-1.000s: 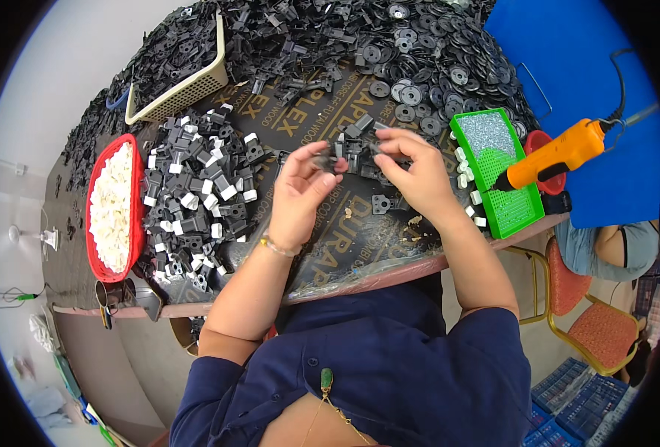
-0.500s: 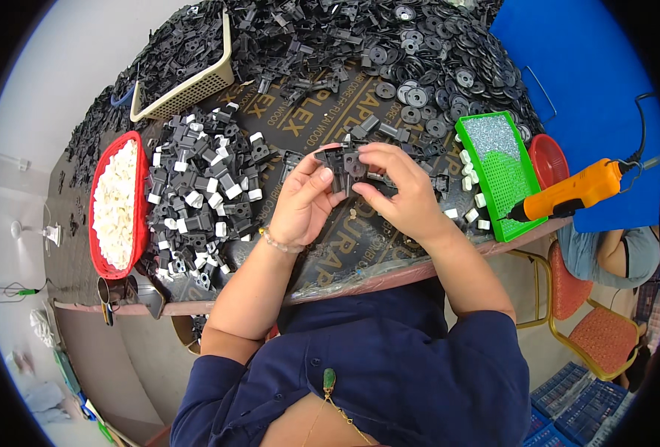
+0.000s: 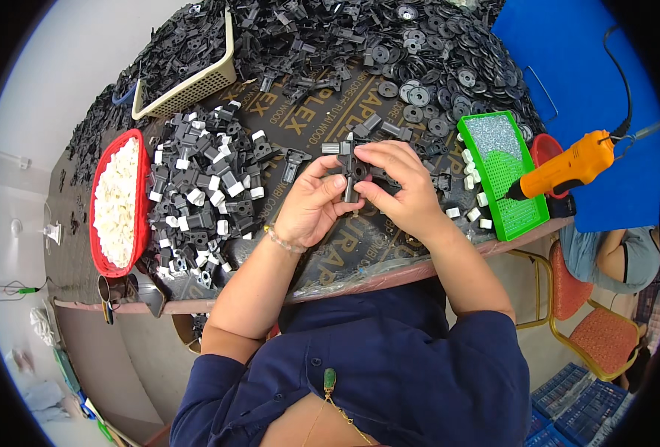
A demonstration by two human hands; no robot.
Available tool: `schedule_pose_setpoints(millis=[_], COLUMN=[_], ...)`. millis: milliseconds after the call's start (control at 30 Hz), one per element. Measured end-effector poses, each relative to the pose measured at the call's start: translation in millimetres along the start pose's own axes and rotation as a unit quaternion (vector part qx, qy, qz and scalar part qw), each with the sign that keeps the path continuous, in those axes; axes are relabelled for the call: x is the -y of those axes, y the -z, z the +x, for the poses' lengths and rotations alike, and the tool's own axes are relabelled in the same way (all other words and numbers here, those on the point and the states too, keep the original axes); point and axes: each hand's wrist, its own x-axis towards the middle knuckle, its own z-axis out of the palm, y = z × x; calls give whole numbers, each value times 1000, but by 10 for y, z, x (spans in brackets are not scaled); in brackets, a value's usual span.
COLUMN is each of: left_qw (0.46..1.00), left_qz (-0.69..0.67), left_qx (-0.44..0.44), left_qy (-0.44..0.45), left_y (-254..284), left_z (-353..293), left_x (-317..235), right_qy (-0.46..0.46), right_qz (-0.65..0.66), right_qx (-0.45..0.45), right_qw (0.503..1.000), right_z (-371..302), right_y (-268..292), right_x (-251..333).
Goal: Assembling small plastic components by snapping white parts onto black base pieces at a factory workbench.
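Over the middle of the table, my left hand (image 3: 311, 207) and my right hand (image 3: 406, 195) hold a black plastic fitting (image 3: 351, 170) between them. My left fingers and thumb grip its left side and lower end. On the other side, my right thumb and fingertips pinch a dark part with a round hole; whether it is a separate piece is unclear. Just beyond my fingers lie several loose black fittings (image 3: 378, 127). To the left is a heap of black fittings with white ends (image 3: 209, 186).
A red basket of white pieces (image 3: 141, 212) stands at the left. A green tray (image 3: 502, 232) of small metal parts is at the right, with an orange electric screwdriver (image 3: 564, 170) hanging over it. Black discs (image 3: 449, 74) and a cream basket (image 3: 188, 93) lie farther back.
Between my hands the fitting has been turned and now stands more upright, its lower end showing below my fingers. The hanging screwdriver has swung farther from me.
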Motion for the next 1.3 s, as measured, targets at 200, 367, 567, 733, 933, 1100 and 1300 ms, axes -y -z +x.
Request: schedule_pose_setpoints(millis=[200, 367, 567, 733, 933, 1100, 1300], left_qw=[989, 930, 887, 950, 982, 989, 990], left_qz=[145, 354, 455, 289, 134, 74, 39], left_qx=[-19, -51, -41, -93, -87, -87, -123], left_qy=[-30, -88, -68, -69, -103, -91, -57], left_y=[-197, -51, -124, -96, 98, -19, -107], left_z=[-34, -25, -67, -69, 8, 19, 11], left_x=[52, 151, 52, 34, 125, -4, -51], right_qy=[-29, -127, -173, -165, -262, -200, -160], right_qz=[19, 91, 146, -263, -544, -527, -141], right_qx=[-8, 41, 56, -5, 88, 63, -85], right_qw=[999, 987, 972, 951, 792, 823, 973], right_z=[20, -25, -91, -61, -317, -392, -119], right_y=[56, 131, 204, 548, 710, 719, 498], right_x=[32, -78, -60, -277, -624, -724, -218])
